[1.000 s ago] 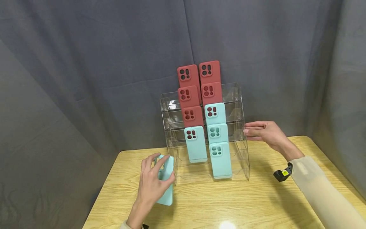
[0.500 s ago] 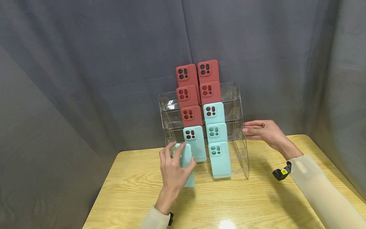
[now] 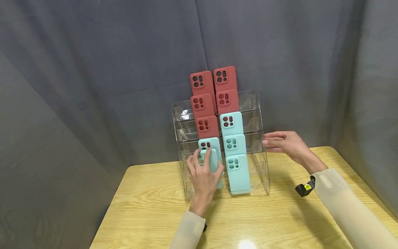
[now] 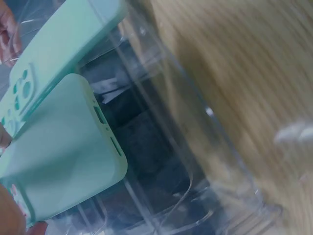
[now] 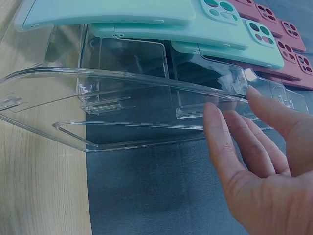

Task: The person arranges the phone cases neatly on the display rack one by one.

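Note:
My left hand [image 3: 203,178] pinches a mint-green phone case [image 4: 68,147] by its edges, fingers along the top and thumb on the side. That case hovers just before the lower left of the clear stepped rack [image 3: 252,124], partly covering another mint phone case [image 3: 214,141] behind it. Whether it touches the rack is hard to tell. My right hand [image 3: 293,147] is at the rack's right side; in the right wrist view its fairly straight fingers [image 5: 220,142] and thumb touch the clear side panel [image 5: 146,78].
Red phone cases [image 3: 201,81] fill the upper tiers in two columns. More mint phone cases [image 3: 238,176] stand lower in the right column. The rack stands on a wooden table [image 3: 149,200], with a grey curtain [image 3: 124,86] behind and at both sides.
My left hand has carried the mint phone case rightward and up, from beside the rack to the front of its left column. The right hand has stayed at the rack's side.

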A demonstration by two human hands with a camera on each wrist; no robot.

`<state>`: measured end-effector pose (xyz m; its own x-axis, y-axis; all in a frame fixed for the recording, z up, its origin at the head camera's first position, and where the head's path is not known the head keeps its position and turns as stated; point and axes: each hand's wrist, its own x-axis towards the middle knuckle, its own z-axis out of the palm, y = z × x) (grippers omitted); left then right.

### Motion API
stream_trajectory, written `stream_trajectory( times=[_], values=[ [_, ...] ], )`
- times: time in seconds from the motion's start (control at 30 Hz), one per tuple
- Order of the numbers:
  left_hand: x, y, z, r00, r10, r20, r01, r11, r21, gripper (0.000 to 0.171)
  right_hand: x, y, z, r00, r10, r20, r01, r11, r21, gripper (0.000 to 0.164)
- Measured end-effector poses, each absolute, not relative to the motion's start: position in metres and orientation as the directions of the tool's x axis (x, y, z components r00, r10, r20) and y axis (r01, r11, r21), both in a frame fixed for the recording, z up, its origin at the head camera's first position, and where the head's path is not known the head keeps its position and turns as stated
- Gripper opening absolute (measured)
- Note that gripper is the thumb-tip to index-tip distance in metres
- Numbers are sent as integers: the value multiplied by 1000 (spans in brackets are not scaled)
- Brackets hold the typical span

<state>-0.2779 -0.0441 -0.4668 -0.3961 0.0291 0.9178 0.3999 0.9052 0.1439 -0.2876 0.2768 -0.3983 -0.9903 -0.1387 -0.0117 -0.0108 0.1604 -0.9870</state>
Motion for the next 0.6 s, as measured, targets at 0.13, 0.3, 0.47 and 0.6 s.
stream_trajectory(
  times=[0.13, 0.3, 0.47, 0.6],
  values=[
    [-280, -37, -474, -447, 24, 894, 390, 905, 170, 51, -288, 276, -398, -991, -135, -12, -11, 169, -986, 65],
    [-278, -32, -481, -477, 25, 878, 385, 904, 184, 54, -289, 276, -399, -989, -148, -1, -21, 144, -989, 66],
    [-276, -29, -485, -479, 36, 877, 362, 918, 160, 55, -289, 277, -400, -989, -149, 3, -23, 136, -990, 66],
    [-273, -28, -490, -505, 31, 862, 328, 931, 159, 56, -288, 277, -401, -989, -151, -1, -21, 142, -990, 67]
  ],
)
